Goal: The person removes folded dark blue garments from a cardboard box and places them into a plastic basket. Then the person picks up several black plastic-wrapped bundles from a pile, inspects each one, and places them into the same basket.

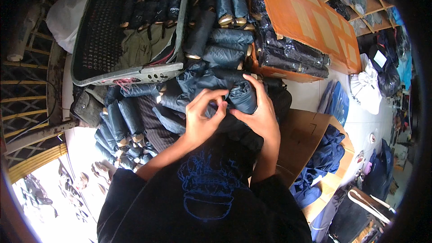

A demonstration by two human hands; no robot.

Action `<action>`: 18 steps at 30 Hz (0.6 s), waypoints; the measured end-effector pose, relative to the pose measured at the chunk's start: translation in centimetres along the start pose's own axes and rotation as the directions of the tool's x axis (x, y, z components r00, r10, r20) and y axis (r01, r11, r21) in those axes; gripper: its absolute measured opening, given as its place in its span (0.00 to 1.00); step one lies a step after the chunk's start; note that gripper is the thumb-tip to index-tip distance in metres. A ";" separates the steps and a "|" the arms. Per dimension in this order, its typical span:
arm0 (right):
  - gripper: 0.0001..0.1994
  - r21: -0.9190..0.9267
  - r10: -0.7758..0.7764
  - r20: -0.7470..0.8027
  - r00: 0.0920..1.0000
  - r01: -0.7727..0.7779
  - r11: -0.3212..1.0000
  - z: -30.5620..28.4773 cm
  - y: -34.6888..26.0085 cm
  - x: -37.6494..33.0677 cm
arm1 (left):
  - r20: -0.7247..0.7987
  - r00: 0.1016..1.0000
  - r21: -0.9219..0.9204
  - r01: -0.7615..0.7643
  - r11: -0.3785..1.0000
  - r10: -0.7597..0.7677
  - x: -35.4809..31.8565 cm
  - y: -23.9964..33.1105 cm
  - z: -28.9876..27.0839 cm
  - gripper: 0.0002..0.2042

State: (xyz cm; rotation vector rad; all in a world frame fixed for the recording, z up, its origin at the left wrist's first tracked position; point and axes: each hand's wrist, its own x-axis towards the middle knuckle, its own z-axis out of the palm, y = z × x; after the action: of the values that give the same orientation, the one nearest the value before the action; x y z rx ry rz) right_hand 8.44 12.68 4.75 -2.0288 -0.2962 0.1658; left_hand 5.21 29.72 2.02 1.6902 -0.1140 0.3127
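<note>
A dark blue-grey roll of thin, shiny fabric (243, 96) is in front of my chest, its spiral end toward me. My right hand (263, 114) is closed round its right side, thumb at the near edge and fingers over the far side. Beside the roll's left edge, my left hand (202, 114) has thumb and index finger bent together in a pinch. Whatever is between those fingertips, if anything, is too small to make out. Loose dark fabric (198, 78) lies just beyond my left hand, and a dark pinstriped cloth (155, 123) is under my left forearm.
A grey-green plastic crate (87, 65) with rolls and olive cloth stands far left. Several similar rolls (229, 47) lie beyond my hands, more (128, 119) at left. Right are an orange-brown cardboard box (310, 18) and an open carton (292, 139) with navy fabric (326, 153).
</note>
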 end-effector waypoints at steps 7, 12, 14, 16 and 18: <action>0.40 -0.059 -0.042 0.090 0.995 0.047 0.997 0.0 0.1 -0.4 | 0.010 0.999 -0.116 -0.031 0.993 0.032 0.4 -0.4 0.4 0.14; 0.35 -0.132 -0.093 0.028 0.995 0.096 0.987 0.1 0.3 -0.4 | 0.176 0.959 0.111 -0.243 0.964 0.221 1.8 1.0 -0.1 0.14; 0.34 -0.194 -0.051 -0.020 0.998 0.047 0.980 0.5 0.3 -0.6 | 0.205 0.930 0.153 -0.339 0.928 0.306 2.0 1.3 0.4 0.14; 0.32 -0.319 -0.107 -0.079 0.991 0.077 0.945 1.0 0.8 -0.8 | 0.211 0.927 0.162 -0.347 0.924 0.311 2.1 1.2 0.9 0.14; 0.31 -0.396 -0.104 -0.099 0.990 0.057 0.917 1.4 0.3 -0.6 | 0.129 0.959 0.171 -0.274 0.947 0.254 2.0 0.9 1.4 0.14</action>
State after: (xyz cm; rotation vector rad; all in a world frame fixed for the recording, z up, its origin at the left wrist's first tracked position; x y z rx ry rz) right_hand 7.54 13.57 3.88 -2.4082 -0.3605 -0.0737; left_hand 7.04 28.46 3.28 1.8812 -0.4034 0.4456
